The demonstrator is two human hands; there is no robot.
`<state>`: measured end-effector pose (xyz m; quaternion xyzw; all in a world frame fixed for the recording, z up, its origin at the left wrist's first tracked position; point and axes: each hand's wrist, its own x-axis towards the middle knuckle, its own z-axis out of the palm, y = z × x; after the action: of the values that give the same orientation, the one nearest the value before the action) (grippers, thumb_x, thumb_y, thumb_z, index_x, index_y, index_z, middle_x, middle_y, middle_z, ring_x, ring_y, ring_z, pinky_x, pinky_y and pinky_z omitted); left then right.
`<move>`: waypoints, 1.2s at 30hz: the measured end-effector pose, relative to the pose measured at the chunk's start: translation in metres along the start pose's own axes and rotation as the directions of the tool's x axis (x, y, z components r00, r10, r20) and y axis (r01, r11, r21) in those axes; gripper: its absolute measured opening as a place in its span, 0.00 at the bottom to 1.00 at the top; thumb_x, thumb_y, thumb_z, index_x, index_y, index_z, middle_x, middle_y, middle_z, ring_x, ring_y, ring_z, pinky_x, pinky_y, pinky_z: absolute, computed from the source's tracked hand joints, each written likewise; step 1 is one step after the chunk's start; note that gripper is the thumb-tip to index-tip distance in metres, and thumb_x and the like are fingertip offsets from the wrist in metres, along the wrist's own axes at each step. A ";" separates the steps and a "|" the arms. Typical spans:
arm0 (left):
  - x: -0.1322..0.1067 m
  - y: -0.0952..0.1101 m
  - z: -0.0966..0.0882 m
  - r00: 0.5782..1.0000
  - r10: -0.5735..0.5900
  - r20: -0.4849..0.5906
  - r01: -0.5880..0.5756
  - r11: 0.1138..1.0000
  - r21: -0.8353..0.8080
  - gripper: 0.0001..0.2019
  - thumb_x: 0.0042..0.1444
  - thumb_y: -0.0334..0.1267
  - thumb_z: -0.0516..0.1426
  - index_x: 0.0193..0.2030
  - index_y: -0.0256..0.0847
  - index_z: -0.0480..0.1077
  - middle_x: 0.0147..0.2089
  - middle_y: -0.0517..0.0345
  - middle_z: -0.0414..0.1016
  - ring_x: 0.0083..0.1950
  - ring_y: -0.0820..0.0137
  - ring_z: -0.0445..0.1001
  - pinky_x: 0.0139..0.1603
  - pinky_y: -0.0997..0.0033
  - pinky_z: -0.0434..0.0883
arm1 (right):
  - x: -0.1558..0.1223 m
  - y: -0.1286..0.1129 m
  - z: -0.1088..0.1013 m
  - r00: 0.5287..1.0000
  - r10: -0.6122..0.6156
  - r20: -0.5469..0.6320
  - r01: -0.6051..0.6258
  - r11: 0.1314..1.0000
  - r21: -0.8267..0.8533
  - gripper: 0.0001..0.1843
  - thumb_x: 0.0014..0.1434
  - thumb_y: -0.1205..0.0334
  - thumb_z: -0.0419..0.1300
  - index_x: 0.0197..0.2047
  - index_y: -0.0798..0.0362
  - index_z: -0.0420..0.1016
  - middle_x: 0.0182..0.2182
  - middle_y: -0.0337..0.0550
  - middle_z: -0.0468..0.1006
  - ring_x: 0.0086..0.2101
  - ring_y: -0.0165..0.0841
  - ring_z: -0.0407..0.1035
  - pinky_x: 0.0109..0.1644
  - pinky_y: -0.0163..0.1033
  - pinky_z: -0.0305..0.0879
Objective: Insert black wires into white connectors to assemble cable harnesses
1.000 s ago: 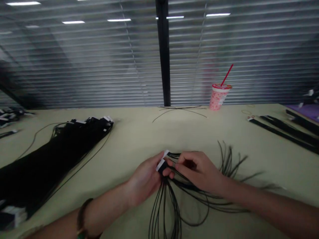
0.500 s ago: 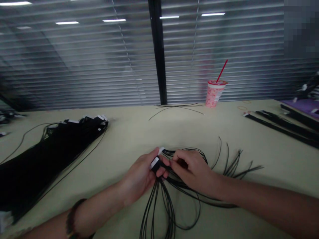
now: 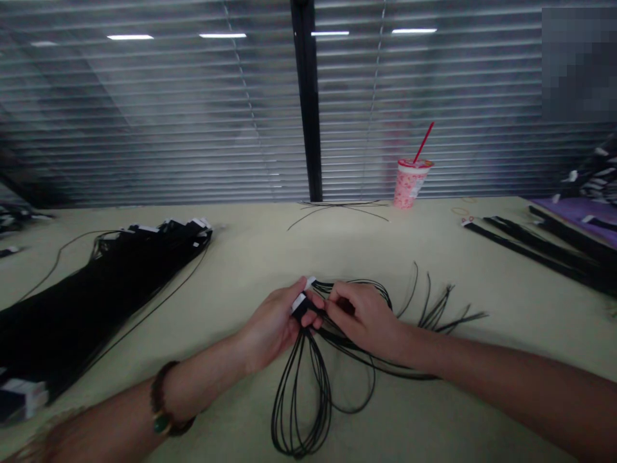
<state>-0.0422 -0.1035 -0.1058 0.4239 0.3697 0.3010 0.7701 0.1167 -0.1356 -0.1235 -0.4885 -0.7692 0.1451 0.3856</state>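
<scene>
My left hand [image 3: 274, 321] is closed round the taped end of a bundle of thin black cords [image 3: 308, 386], a white label [image 3: 299, 301] showing at my fingertips. My right hand [image 3: 369, 316] is pinched on the same cords right beside it, the fingers curled. The cords loop down toward me on the pale green table [image 3: 270, 257] and their loose ends fan out to the right [image 3: 443, 308].
A long stack of black bundled cords [image 3: 96, 283] lies at the left. More black bundles [image 3: 540, 251] lie at the right by a purple sheet [image 3: 588, 212]. A pink cup with a red straw [image 3: 409, 183] stands at the back by the blinds.
The loops of cord below my hands have been drawn in and hang closer together. The loose ends on the right have gathered slightly. Both hands keep their grip.
</scene>
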 end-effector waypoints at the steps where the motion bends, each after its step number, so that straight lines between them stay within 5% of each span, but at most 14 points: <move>1: 0.000 0.000 0.001 1.000 0.002 0.002 -0.002 1.000 -0.001 0.17 0.54 0.47 0.50 0.27 0.35 0.69 0.15 0.65 0.57 0.24 0.73 0.65 0.32 0.74 0.61 | 0.000 0.000 0.000 1.000 0.004 0.001 -0.004 1.000 -0.012 0.07 0.54 0.68 0.51 0.25 0.56 0.64 0.19 0.34 0.66 0.20 0.22 0.56 0.25 0.29 0.48; 17: -0.001 0.000 0.000 0.995 0.049 0.087 -0.058 0.992 0.112 0.17 0.55 0.46 0.49 0.26 0.36 0.69 0.15 0.65 0.56 0.24 0.73 0.64 0.31 0.74 0.58 | -0.001 -0.001 0.000 0.995 -0.054 -0.085 0.052 0.998 -0.019 0.05 0.50 0.70 0.53 0.24 0.56 0.67 0.19 0.35 0.66 0.21 0.23 0.57 0.26 0.30 0.51; 23: -0.001 0.001 0.002 0.994 0.034 0.105 -0.049 0.988 0.146 0.18 0.56 0.47 0.48 0.24 0.36 0.68 0.15 0.64 0.56 0.23 0.73 0.63 0.32 0.73 0.59 | 0.001 -0.003 -0.003 0.995 -0.096 -0.015 0.096 0.995 -0.014 0.07 0.51 0.71 0.52 0.24 0.56 0.67 0.20 0.36 0.67 0.23 0.24 0.59 0.28 0.30 0.52; 29: -0.001 0.001 0.002 0.998 0.027 0.061 -0.030 0.999 0.043 0.17 0.55 0.47 0.50 0.26 0.36 0.68 0.16 0.64 0.59 0.25 0.73 0.65 0.32 0.74 0.61 | 0.004 0.002 -0.002 0.998 0.065 0.014 -0.066 0.988 0.142 0.08 0.53 0.66 0.52 0.27 0.56 0.70 0.22 0.38 0.70 0.23 0.24 0.59 0.27 0.30 0.52; 32: 0.000 0.001 0.001 0.998 0.021 0.056 -0.019 0.999 -0.032 0.16 0.55 0.47 0.50 0.29 0.36 0.69 0.20 0.62 0.64 0.27 0.74 0.66 0.32 0.75 0.62 | 0.011 0.006 -0.008 0.960 0.191 0.205 -0.266 0.854 0.448 0.11 0.55 0.59 0.52 0.32 0.57 0.72 0.20 0.37 0.68 0.20 0.23 0.57 0.23 0.29 0.51; 36: 0.002 0.000 -0.001 0.996 0.052 0.068 -0.048 0.997 -0.058 0.13 0.54 0.43 0.53 0.35 0.34 0.69 0.29 0.53 0.73 0.32 0.72 0.70 0.37 0.74 0.64 | 0.023 0.008 -0.028 0.846 0.304 0.438 -0.532 0.434 0.727 0.14 0.50 0.60 0.57 0.40 0.56 0.70 0.15 0.30 0.59 0.15 0.20 0.51 0.17 0.27 0.43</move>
<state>-0.0423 -0.1015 -0.1069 0.4215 0.3234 0.3156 0.7862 0.1374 -0.1165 -0.0991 -0.4022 -0.5013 0.6385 0.4233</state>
